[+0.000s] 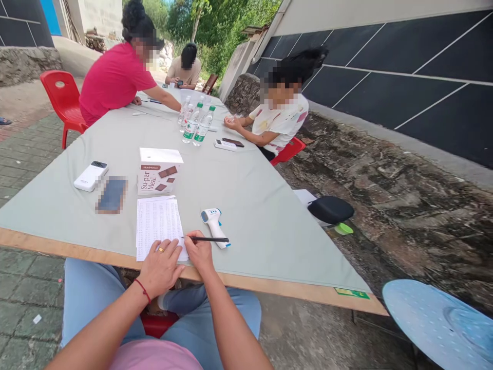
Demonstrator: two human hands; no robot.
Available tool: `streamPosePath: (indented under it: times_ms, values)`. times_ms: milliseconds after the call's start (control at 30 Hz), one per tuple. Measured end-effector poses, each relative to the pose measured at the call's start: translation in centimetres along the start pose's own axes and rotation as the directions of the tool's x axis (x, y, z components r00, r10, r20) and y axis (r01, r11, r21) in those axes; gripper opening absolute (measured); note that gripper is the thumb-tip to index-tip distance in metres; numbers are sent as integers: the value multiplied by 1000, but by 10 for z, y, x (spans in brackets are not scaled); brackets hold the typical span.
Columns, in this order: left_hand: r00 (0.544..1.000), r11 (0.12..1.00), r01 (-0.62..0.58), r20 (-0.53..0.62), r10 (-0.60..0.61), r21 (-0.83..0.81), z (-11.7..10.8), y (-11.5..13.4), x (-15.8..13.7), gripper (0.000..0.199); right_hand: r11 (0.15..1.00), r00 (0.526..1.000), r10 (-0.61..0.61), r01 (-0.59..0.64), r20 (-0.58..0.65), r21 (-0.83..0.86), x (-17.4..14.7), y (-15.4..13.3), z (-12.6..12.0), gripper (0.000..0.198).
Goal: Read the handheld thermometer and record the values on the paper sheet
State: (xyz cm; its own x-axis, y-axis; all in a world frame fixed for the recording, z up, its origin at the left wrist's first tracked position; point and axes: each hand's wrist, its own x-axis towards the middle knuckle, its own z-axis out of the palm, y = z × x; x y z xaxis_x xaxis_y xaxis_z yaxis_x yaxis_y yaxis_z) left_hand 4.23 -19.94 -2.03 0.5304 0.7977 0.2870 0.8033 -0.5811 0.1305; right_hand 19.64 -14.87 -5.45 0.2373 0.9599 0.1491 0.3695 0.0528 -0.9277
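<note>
My left hand (162, 265) lies flat on the lower part of a printed sheet (157, 222), fingers stretched out over its near edge. More paper shows under that sheet. In my right hand (200, 255) is a black pen (210, 239), its tip at the right edge of the paper and its barrel pointing right. Just beyond that hand a white and blue infrared thermometer (214, 226) lies on the table. Behind the sheets stands a white and brown "Super Meal" box (159, 172).
On the cloth-covered table (254, 221) are a white power bank (91, 176), a phone (111, 195) and several water bottles (203, 126). One person (111, 82) leans over the left side; another (281, 110) sits at right, a third (186, 72) at the far end.
</note>
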Motion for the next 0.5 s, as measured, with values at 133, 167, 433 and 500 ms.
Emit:
streamPosePath:
  times_ms: [133, 167, 433, 500]
  values:
    - [1000, 1000, -4, 8, 4, -11, -1, 0, 0, 41, 1000, 1000, 5, -5, 4, -19, 0, 1, 0, 20]
    - [1000, 1000, -4, 8, 4, -14, -1, 0, 0, 41, 1000, 1000, 7, -7, 7, -25, 0, 1, 0, 20]
    - [1000, 1000, -3, 11, 4, -13, -1, 0, 0, 42, 999, 1000, 6, -5, 14, -41, 0, 0, 0, 20]
    - [1000, 1000, -3, 12, 3, -11, -1, 0, 1, 42, 999, 1000, 0, 1, 23, -43, -1, -1, 0, 20]
